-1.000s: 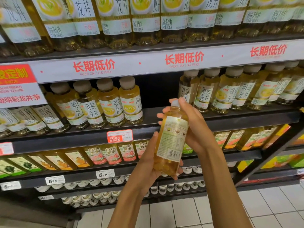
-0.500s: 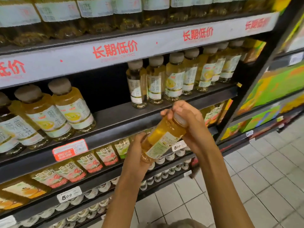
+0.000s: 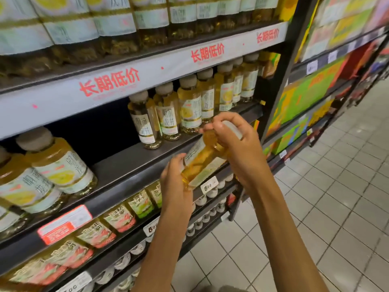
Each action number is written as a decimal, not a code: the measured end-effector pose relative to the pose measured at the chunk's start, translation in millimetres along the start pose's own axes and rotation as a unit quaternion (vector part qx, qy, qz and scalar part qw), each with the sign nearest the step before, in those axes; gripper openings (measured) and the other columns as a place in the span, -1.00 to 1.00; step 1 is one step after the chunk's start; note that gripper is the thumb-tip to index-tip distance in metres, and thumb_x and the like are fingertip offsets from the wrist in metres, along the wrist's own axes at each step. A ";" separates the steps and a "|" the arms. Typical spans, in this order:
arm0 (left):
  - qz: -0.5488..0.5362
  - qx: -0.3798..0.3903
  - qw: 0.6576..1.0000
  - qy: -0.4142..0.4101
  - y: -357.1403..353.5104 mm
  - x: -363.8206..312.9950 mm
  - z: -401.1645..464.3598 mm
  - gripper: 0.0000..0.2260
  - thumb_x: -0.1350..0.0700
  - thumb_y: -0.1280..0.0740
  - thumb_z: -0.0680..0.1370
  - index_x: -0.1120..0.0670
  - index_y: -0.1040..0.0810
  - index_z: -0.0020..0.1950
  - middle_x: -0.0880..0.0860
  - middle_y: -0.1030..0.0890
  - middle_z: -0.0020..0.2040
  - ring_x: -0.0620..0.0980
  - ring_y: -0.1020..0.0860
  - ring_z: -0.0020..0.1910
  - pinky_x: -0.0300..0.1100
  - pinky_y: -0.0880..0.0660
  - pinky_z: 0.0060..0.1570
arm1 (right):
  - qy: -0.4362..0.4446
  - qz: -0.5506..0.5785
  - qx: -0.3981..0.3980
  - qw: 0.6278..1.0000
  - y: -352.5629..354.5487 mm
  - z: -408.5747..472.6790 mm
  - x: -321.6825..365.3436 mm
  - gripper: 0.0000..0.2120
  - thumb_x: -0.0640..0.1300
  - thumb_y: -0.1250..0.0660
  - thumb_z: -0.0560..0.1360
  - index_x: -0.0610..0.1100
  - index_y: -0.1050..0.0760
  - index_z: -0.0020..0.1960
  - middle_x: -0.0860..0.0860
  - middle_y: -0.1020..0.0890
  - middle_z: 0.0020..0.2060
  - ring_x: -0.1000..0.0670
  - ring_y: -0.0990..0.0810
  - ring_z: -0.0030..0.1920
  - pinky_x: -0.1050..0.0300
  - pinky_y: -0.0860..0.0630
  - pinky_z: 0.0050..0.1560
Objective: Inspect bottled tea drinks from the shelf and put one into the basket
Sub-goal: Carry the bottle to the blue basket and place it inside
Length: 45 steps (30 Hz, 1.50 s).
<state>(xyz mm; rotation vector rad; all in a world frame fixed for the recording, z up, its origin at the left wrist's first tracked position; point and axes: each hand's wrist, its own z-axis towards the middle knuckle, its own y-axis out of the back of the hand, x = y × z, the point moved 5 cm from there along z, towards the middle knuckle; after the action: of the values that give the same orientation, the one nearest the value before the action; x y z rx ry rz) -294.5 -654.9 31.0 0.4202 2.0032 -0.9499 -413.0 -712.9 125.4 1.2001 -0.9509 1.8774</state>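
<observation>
Between both hands (image 3: 210,161), tea bottle (image 3: 203,163) tilted, cap up-right.

Both hands are on one tea bottle (image 3: 203,160) out in front of the shelf (image 3: 130,165), tilted with the cap end up to the right: the left hand (image 3: 175,182) cups its base and the right hand (image 3: 235,142) wraps the neck and cap. Behind it, a row of the same yellow tea bottles (image 3: 189,106) stands upright on the shelf, with a dark gap and then more of them (image 3: 59,165) at the left. There's a white price tag (image 3: 209,186) on the shelf edge just below the held bottle, and pale tiled floor (image 3: 326,207) on the right.
</observation>
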 end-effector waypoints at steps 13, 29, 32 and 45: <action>-0.014 0.277 0.955 0.107 -127.6 83.7 -126.9 -0.70 0.12 -0.10 0.60 0.09 -0.56 -0.21 0.01 -0.63 -0.30 -0.01 -0.63 -0.28 -0.19 -0.56 -0.28 | 0.105 0.154 -0.203 0.961 152.9 -157.3 69.8 -0.92 -0.21 -0.28 0.26 -0.06 -0.51 -0.33 0.03 -0.64 -0.30 0.00 -0.63 -0.08 0.05 -0.54 0.02; 0.279 0.548 0.759 0.214 -282.4 338.1 -420.6 -0.82 0.10 -0.21 0.60 0.12 -0.58 -0.02 0.10 -0.71 -0.11 0.02 -0.68 -0.17 -0.17 -0.60 -0.32 | 0.190 0.105 -0.499 0.839 419.2 -499.3 169.0 -0.81 -0.17 -0.17 0.57 -0.08 -0.56 -0.06 0.00 -0.66 -0.12 -0.06 -0.60 0.06 -0.07 -0.51 0.08; 0.293 0.567 0.747 0.188 -325.9 377.2 -457.5 -0.84 0.14 -0.23 0.59 0.15 -0.58 -0.01 0.09 -0.69 -0.19 -0.05 -0.66 -0.27 -0.27 -0.52 -0.43 | 0.175 0.111 -0.515 0.832 463.9 -539.0 175.9 -0.87 -0.06 -0.44 0.43 -0.09 -0.59 -0.08 -0.06 -0.67 -0.07 -0.11 -0.61 0.09 -0.13 -0.54 0.10; 0.329 0.634 0.661 0.231 -560.8 611.9 -610.9 -0.78 0.11 -0.16 0.59 0.00 -0.59 -0.11 -0.03 -0.67 -0.28 -0.07 -0.65 -0.28 -0.23 -0.56 -0.34 | 0.204 0.139 -0.638 0.729 750.0 -669.0 245.3 -0.73 -0.36 -0.21 0.38 -0.10 -0.62 -0.25 -0.07 -0.67 -0.20 -0.09 -0.65 0.01 0.01 -0.60 -0.10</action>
<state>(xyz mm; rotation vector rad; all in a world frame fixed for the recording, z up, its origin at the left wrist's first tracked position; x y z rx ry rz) -1323.0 -594.9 3.6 2.1498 0.9749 -1.6987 -1407.5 -458.3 -2.0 -0.2040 -1.7299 1.0469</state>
